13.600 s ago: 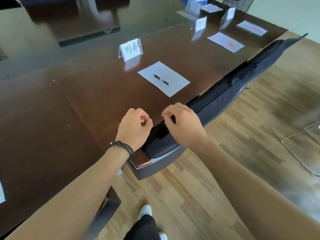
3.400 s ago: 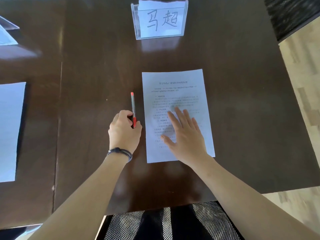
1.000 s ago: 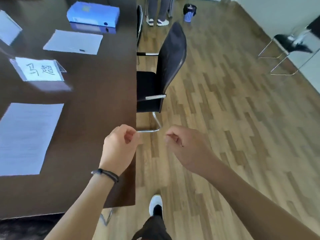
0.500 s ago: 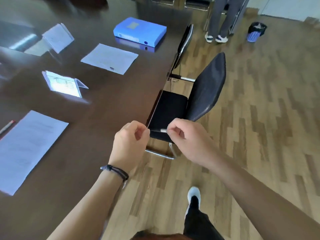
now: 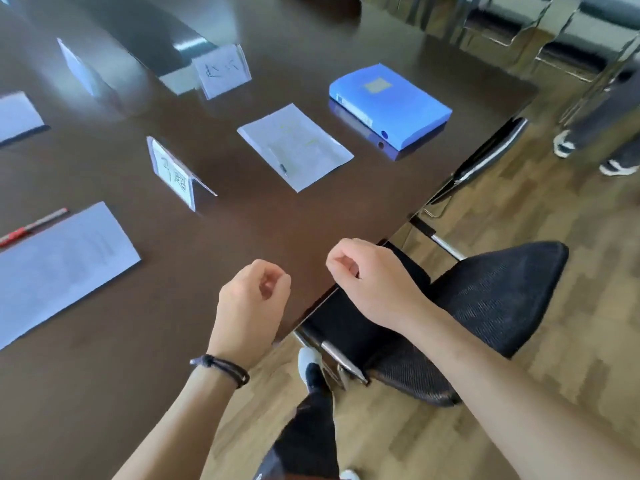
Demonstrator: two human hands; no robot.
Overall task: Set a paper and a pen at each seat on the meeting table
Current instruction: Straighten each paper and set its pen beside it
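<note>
A printed paper (image 5: 62, 268) lies on the dark meeting table (image 5: 249, 223) at the left, with a red pen (image 5: 33, 226) beside its far edge. Behind it stands a clear name card (image 5: 173, 174). Farther on, another sheet (image 5: 294, 145) lies with a dark pen (image 5: 282, 166) on it. My left hand (image 5: 254, 299) hovers over the table's near edge, fingers curled, holding nothing. My right hand (image 5: 367, 275) hovers above the table edge and a chair seat, also curled and holding nothing.
A blue file box (image 5: 389, 103) lies near the table's far corner. A black mesh chair (image 5: 485, 299) stands under my right arm, and another chair (image 5: 485, 157) is tucked in beyond it. A second name card (image 5: 223, 71) stands farther back. A person's shoes (image 5: 562, 143) are at the right.
I have walked on along the table edge and the view has swung back toward the table. The chair, far sheet and blue box are closer. Both hands stay curled and hold nothing.
</note>
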